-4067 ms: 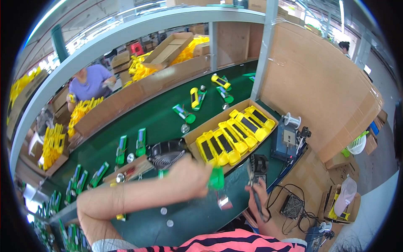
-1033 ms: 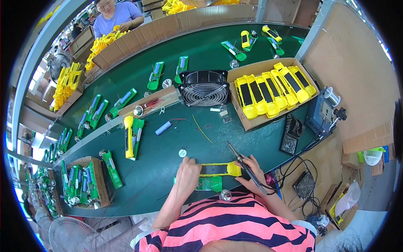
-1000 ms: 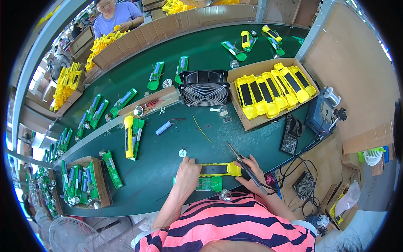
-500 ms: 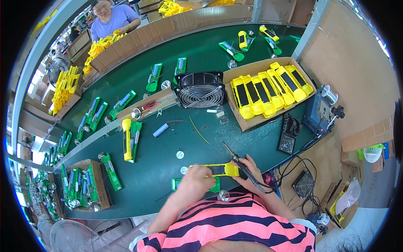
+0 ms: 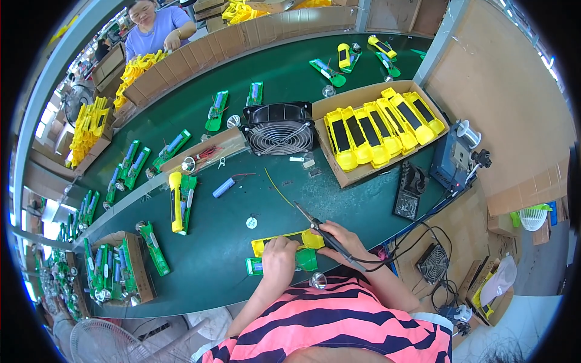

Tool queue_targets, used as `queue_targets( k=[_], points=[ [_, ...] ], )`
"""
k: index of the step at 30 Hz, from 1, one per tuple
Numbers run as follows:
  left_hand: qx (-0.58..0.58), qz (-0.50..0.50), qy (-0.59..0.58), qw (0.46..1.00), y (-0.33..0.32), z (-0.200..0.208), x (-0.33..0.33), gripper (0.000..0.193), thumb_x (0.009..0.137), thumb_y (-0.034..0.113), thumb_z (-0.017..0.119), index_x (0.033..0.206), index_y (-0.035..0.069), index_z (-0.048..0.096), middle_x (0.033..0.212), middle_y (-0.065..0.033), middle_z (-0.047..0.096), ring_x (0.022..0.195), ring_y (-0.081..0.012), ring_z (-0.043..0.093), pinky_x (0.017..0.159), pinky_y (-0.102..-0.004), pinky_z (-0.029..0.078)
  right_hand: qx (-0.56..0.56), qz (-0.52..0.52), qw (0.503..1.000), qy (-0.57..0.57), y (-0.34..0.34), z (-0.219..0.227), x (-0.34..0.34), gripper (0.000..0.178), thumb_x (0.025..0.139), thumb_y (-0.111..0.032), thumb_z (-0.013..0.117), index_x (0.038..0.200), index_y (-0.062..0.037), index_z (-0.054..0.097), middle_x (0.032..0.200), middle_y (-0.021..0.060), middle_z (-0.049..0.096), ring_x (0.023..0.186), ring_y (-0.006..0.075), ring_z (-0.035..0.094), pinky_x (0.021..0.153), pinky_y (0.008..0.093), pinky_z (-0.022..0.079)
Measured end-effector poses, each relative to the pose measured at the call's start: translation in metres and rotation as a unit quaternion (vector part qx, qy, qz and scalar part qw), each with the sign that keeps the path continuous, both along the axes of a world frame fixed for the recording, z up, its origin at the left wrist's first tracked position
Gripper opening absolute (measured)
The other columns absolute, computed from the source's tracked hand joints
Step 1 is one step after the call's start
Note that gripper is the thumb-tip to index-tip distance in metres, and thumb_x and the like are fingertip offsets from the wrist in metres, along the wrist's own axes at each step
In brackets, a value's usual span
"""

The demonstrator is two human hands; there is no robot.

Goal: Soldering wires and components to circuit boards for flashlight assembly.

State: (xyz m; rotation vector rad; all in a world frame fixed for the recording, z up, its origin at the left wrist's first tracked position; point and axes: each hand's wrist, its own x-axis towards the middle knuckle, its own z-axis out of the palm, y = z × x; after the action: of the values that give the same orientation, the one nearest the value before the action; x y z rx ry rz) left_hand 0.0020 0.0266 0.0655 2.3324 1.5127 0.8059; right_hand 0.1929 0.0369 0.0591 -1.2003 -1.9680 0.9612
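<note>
My left hand (image 5: 279, 259) is closed, its fingertips pinching the near edge of a yellow flashlight casing (image 5: 312, 240). In my right hand (image 5: 346, 240) is a soldering iron (image 5: 336, 244), its tip pointing up and left above the table. The fingers below the iron reach to the right end of the casing. Under and nearer than the yellow casing lies a green casing half (image 5: 307, 260), partly covered by my left hand. A shiny round reflector (image 5: 318, 280) sits at its near side, close to my striped shirt.
A cardboard box (image 5: 351, 179) of yellow casings and a black fan (image 5: 279, 130) stand beyond. A soldering station (image 5: 452, 160) and iron holder (image 5: 410, 190) are at right. Left are a yellow-green flashlight (image 5: 177, 202), a battery (image 5: 224, 187) and a box of green assemblies (image 5: 145, 281). A co-worker (image 5: 158, 30) sits opposite.
The yellow casing and both hands have shifted slightly left, and the iron's tip has moved left too. A white disc beside the casing is now hidden. The co-worker's hand has moved.
</note>
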Motion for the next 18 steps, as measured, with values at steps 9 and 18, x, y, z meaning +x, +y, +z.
queue_targets(
  k=[9,18],
  points=[
    [-0.079,0.009,0.033,0.996,0.008,0.001,0.002,0.010,0.064,0.002,0.055,0.070,0.005,0.062,0.068,-0.0110,0.053,0.060,-0.0269,0.057,0.054,-0.0356,0.047,0.167,-0.027,0.983,0.071,0.003,0.010,0.032,0.027,0.070,-0.012,0.069,0.094,-0.0029,0.059,0.081,0.0110,0.062,0.073,0.0234,0.062,0.074,0.0354,0.049],
    [-0.083,-0.001,0.033,0.996,0.013,0.003,0.000,0.008,0.065,0.002,0.055,0.068,0.004,0.062,0.067,-0.0121,0.053,0.058,-0.0278,0.056,0.053,-0.0365,0.046,-0.169,-0.079,0.956,0.228,0.009,-0.001,0.023,0.016,0.075,-0.008,0.063,0.086,0.0019,0.057,0.072,0.0077,0.062,0.064,0.0116,0.061,0.056,0.0229,0.048]
  ],
)
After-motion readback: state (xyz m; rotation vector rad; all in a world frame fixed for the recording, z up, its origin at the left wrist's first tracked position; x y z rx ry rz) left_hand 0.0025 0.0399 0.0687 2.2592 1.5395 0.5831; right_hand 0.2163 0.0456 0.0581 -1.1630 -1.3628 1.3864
